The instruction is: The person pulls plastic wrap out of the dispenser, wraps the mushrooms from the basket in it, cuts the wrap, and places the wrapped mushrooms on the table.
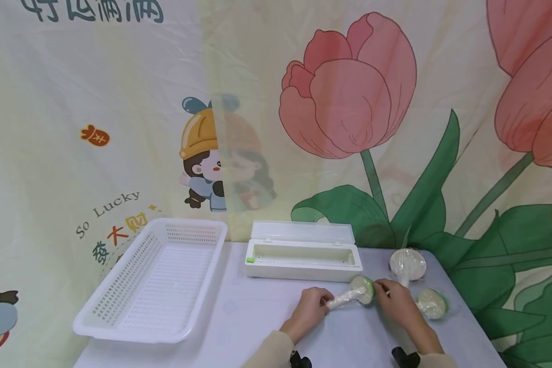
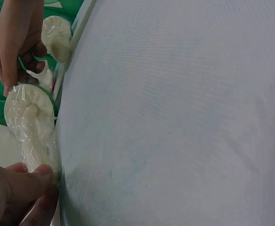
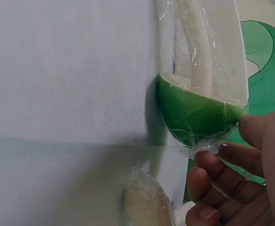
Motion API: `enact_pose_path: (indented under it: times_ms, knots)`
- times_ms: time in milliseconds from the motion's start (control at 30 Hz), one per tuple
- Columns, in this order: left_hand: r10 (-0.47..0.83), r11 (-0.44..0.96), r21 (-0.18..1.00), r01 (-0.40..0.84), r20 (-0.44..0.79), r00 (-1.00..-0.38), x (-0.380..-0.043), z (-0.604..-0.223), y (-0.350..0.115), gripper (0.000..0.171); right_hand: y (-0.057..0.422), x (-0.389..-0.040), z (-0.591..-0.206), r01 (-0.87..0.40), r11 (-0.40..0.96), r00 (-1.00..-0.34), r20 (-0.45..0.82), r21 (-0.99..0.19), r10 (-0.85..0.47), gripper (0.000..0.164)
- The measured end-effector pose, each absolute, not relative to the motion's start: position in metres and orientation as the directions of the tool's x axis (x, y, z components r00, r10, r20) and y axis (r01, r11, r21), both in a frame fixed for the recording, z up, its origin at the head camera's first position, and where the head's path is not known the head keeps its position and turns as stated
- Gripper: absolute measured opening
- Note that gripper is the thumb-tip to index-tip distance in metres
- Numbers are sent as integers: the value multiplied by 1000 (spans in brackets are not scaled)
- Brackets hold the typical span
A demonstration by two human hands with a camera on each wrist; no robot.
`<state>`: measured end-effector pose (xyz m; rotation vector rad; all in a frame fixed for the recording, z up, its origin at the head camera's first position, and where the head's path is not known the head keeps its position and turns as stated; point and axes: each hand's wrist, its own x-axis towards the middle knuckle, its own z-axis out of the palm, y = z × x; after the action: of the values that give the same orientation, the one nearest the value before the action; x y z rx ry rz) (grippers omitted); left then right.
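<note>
A ladle (image 1: 362, 290) with a cream handle and a green-backed round bowl, wrapped in clear plastic film, lies slantwise between my hands. My left hand (image 1: 309, 310) pinches the end of its handle between thumb and fingers, as the left wrist view shows. At the bowl end, my right hand (image 1: 397, 301) has its thumb and index finger on the film at the rim of the green bowl (image 3: 198, 110), and the other fingers curl below. Beside my right hand lie two more wrapped pieces: a round pale one (image 1: 414, 260) behind it and a green-backed one (image 1: 432, 303) partly behind the wrist.
A long white box (image 1: 303, 272) with its clear lid (image 1: 303, 232) raised stands at the back of the table, just beyond the ladle. To the left sits a white perforated basket (image 1: 184, 335). A printed cloth (image 1: 239, 61) hangs behind the table.
</note>
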<state>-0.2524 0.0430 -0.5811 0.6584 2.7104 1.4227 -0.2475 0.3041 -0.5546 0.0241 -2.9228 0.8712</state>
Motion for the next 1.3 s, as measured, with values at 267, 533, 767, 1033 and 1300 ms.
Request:
enact_pose_path:
  times_ms: [267, 533, 767, 1033, 1300]
  knots:
    - [263, 459, 849, 262, 152, -953, -250, -581, 47, 19, 309, -246, -551, -12, 820, -995, 91, -572, 49, 41]
    - [271, 462, 840, 283, 169, -947, -248, -583, 57, 15, 316, -245, -551, -27, 804, -988, 140, -594, 70, 34]
    - [275, 398, 892, 214, 106, -955, -244, -581, 70, 21, 325, -246, -554, -118, 802, -963, 265, -586, 52, 24]
    - [311, 283, 954, 101, 8, -950, -241, -580, 82, 25, 335, -255, -552, -142, 814, -953, 300, -564, 41, 20]
    - [371, 218, 974, 65, -21, -928, -235, -581, 97, 38, 342, -260, -549, -122, 796, -962, 266, -593, 51, 25]
